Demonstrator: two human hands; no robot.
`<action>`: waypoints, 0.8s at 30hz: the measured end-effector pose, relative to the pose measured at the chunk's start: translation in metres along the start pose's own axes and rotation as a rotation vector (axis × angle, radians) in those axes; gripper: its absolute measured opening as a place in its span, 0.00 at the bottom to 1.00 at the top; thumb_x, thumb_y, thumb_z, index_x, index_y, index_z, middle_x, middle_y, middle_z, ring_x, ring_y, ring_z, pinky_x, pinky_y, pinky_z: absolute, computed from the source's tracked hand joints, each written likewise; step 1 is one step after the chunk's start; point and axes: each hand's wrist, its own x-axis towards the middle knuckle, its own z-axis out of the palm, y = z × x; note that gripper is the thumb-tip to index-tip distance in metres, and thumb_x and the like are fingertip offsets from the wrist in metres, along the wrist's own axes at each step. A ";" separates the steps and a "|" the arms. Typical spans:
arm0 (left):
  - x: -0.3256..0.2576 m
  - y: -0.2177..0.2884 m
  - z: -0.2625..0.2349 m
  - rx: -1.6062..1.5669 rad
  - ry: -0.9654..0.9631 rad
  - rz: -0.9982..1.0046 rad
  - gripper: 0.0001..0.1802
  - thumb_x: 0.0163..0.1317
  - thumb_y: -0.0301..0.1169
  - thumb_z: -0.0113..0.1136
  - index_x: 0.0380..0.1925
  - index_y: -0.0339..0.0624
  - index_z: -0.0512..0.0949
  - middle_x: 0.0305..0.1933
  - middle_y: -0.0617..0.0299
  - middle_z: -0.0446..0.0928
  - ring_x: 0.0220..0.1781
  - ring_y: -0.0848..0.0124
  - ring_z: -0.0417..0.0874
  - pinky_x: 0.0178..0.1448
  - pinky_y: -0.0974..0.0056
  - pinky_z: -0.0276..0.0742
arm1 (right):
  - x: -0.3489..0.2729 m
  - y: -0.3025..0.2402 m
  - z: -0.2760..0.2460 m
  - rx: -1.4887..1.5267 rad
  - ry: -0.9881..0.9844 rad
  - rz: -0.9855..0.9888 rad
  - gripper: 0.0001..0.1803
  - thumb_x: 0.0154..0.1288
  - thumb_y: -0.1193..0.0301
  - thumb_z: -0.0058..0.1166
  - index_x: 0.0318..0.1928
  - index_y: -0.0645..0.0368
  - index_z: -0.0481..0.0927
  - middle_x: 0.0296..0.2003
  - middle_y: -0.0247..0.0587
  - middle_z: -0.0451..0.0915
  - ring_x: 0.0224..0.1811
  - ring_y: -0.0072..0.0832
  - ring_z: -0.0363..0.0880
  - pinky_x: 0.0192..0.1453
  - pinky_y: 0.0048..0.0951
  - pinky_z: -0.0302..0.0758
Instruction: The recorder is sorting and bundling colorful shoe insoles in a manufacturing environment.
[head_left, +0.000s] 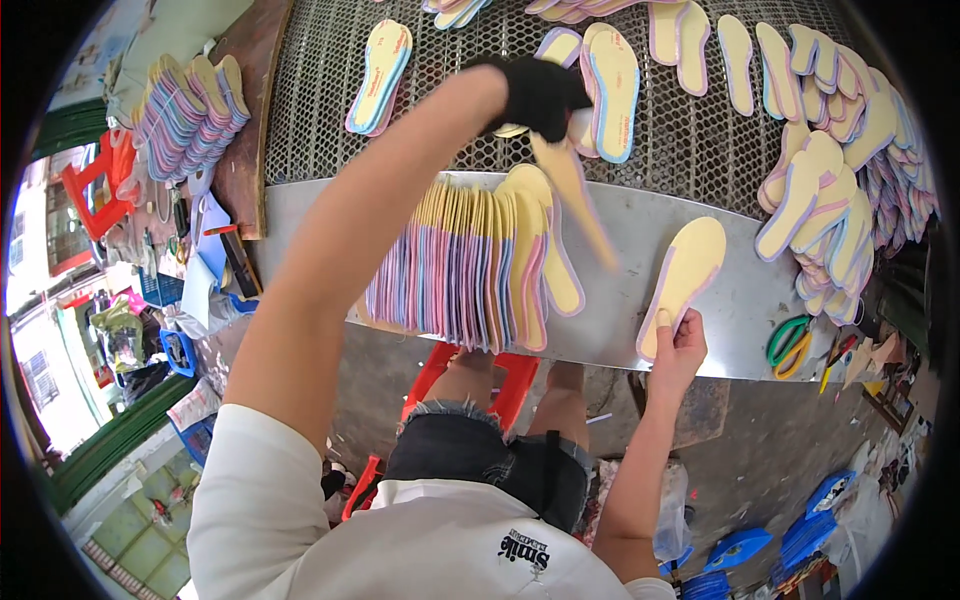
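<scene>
I see one pale-yellow insole (692, 265), flat and round-ended with a pinkish edge, right of center, pinched between the thumb and fingers of the bare right hand (680, 350). At upper center the black-gloved left hand (545, 98) is at the top of one blurred insole (577, 195); I cannot tell whether it grips. A long row of upright insoles (440, 270), too many to count, stands mid-frame on the smooth grey metal table (615, 325). Honeycomb mesh (310, 130) spans the top; one red stool (518, 383) stands below, on the grey floor (740, 440).
</scene>
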 end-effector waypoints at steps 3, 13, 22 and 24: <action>0.006 -0.028 -0.041 -0.075 -0.019 -0.074 0.14 0.46 0.31 0.68 0.35 0.44 0.83 0.36 0.55 0.82 0.39 0.58 0.84 0.43 0.60 0.79 | -0.003 0.001 0.005 0.007 0.038 0.001 0.08 0.65 0.78 0.55 0.44 0.66 0.74 0.36 0.33 0.78 0.38 0.18 0.74 0.46 0.21 0.71; -0.034 -0.006 0.019 0.039 0.511 0.024 0.22 0.54 0.32 0.64 0.51 0.45 0.78 0.45 0.53 0.83 0.43 0.57 0.86 0.48 0.55 0.82 | -0.004 -0.008 0.027 -0.050 0.040 0.001 0.08 0.66 0.78 0.52 0.45 0.66 0.75 0.34 0.31 0.77 0.35 0.16 0.72 0.40 0.20 0.70; -0.100 0.089 0.138 0.211 0.108 0.277 0.15 0.48 0.45 0.65 0.28 0.46 0.81 0.42 0.58 0.77 0.55 0.60 0.75 0.70 0.50 0.60 | -0.002 -0.023 0.063 -0.190 -0.058 -0.125 0.12 0.63 0.79 0.52 0.48 0.66 0.74 0.33 0.33 0.78 0.36 0.18 0.73 0.41 0.23 0.71; -0.126 0.083 0.137 0.190 0.234 0.324 0.13 0.46 0.43 0.64 0.24 0.47 0.81 0.41 0.58 0.77 0.54 0.60 0.75 0.74 0.49 0.55 | -0.013 -0.031 0.087 -0.350 -0.143 -0.207 0.12 0.63 0.78 0.53 0.48 0.65 0.74 0.33 0.39 0.78 0.35 0.27 0.77 0.42 0.29 0.74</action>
